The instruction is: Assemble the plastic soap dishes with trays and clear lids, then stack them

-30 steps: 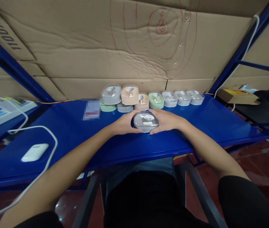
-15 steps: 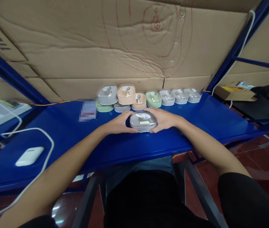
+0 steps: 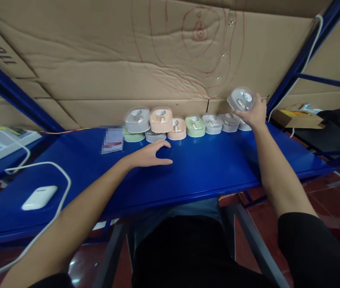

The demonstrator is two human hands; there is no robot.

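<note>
My right hand [image 3: 254, 112] grips a grey box with a clear lid [image 3: 242, 99], holding it tilted above the right end of the row. Under it sit grey boxes [image 3: 229, 122], the last one partly hidden by my fingers. My left hand [image 3: 151, 154] rests over the blue table with thumb and fingers apart and nothing between them. Behind that hand, a grey box [image 3: 137, 121] and a peach box [image 3: 161, 119] are stacked on a green box [image 3: 134, 137] and another grey one. Further right in the row stand a peach box [image 3: 177, 129] and a green box [image 3: 195, 127].
A phone-like flat item [image 3: 112, 140], partly blurred out, lies left of the boxes. A white earphone case [image 3: 39, 197] and a white cable [image 3: 64, 176] lie at the left of the blue table [image 3: 206, 168]. Cardboard [image 3: 97, 80] lines the back; blue posts flank it.
The grey box has gone from between both hands up and to the right, now in my right hand alone. My left hand has let go of it and stays in about the same place.
</note>
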